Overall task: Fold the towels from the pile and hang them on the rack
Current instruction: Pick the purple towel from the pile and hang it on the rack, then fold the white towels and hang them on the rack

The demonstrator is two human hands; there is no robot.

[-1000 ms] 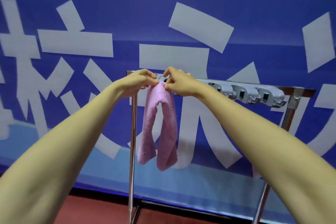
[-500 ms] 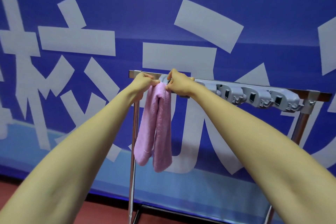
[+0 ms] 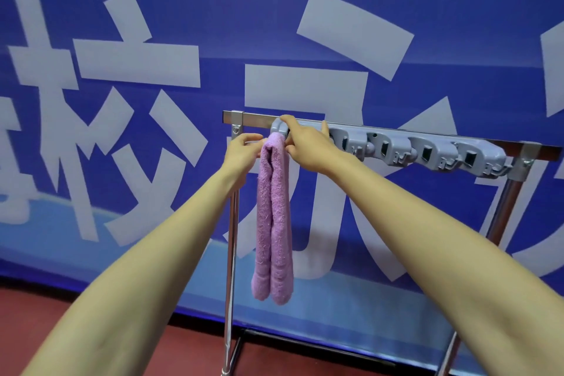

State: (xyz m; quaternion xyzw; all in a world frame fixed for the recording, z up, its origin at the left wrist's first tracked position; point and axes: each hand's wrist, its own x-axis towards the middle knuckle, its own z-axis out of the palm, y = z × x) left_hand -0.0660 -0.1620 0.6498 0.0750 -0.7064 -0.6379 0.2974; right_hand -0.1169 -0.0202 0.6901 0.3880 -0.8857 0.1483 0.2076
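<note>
A folded pink towel [image 3: 273, 217] hangs straight down from the leftmost clip of a grey clip strip [image 3: 427, 152] fixed to the metal rack's top bar [image 3: 256, 120]. My left hand [image 3: 242, 152] pinches the towel's top fold from the left. My right hand [image 3: 308, 143] grips the leftmost grey clip, index finger over its top and thumb below, touching the towel's top on the right. The towel's two halves hang side by side, ends level near the bottom.
The rack stands on chrome posts, the left one [image 3: 233, 253] just behind the towel and the right one [image 3: 503, 207] at the far end. Several free clips line the strip to the right. A blue banner wall [image 3: 152, 162] stands close behind; red floor below.
The towel's two halves have come together and hang straighter. My right hand has shifted up onto the leftmost clip, and the view has moved closer to the rack.
</note>
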